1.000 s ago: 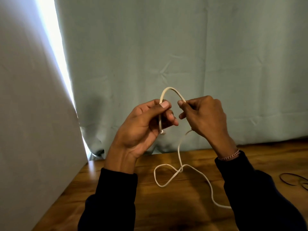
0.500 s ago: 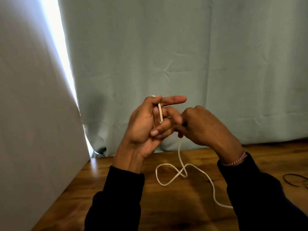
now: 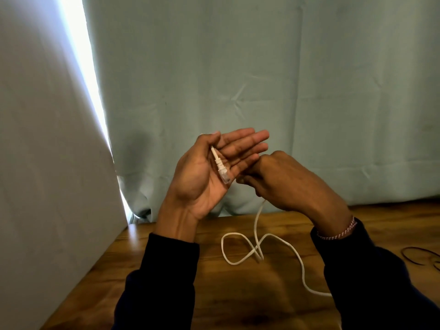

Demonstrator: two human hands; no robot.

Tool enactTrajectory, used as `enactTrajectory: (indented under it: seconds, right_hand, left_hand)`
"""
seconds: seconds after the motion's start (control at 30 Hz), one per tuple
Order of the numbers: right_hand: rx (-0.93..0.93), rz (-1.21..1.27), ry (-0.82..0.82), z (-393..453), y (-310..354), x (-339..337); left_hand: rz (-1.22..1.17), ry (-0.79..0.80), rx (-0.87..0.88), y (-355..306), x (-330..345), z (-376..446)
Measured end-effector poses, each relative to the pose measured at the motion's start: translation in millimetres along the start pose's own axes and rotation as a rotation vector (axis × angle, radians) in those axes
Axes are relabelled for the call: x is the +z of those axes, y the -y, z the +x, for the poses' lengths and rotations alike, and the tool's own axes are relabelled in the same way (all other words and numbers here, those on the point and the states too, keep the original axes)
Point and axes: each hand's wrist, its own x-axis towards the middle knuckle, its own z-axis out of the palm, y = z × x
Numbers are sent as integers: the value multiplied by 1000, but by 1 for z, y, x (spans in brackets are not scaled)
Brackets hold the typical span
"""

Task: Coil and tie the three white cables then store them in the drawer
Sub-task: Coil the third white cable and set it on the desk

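Observation:
One white cable [image 3: 256, 236] is in view. Its clear-tipped plug end [image 3: 221, 167] lies across the upturned palm of my left hand [image 3: 209, 172]. That hand's fingers are straight, and the thumb pins the cable at the palm's edge. My right hand [image 3: 285, 182] is just to the right with its back to me. Its fingers are curled under, and the cable hangs down from beneath them. The rest of the cable loops loosely on the wooden table [image 3: 166, 294] and runs off behind my right sleeve. No drawer or other white cables are visible.
Thin dark loops [image 3: 419, 256] lie on the table at the right edge. A pale curtain [image 3: 285, 91] hangs along the back of the table, and a white panel [image 3: 47, 186] stands along its left side.
The arch of cable between my hands is gone. My left hand's fingers have straightened and the palm has turned up, baring the plug. My right hand has dropped lower beside it.

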Motion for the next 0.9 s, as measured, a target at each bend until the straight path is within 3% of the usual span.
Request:
enactTrajectory:
  seconds: [0.27,0.47,0.63,0.77,0.9]
  right_hand:
    - [-83,47,266,-5,12,-6]
    - [-159,73,304,-18,20,-19]
    - [-273,7,170,-28,21,-36]
    - [-442,186,-108,-28,18,-42]
    - [-425,179,-431,-15,10,-32]
  left_hand:
    - [-123,-18,19,5,-19,7]
    - [-73,-21,31,10,-36,10]
    - [-11,13,60,12,-34,8]
    - [91,-33,67,16,-26,4]
    - [245,49,6,13,-23,0]
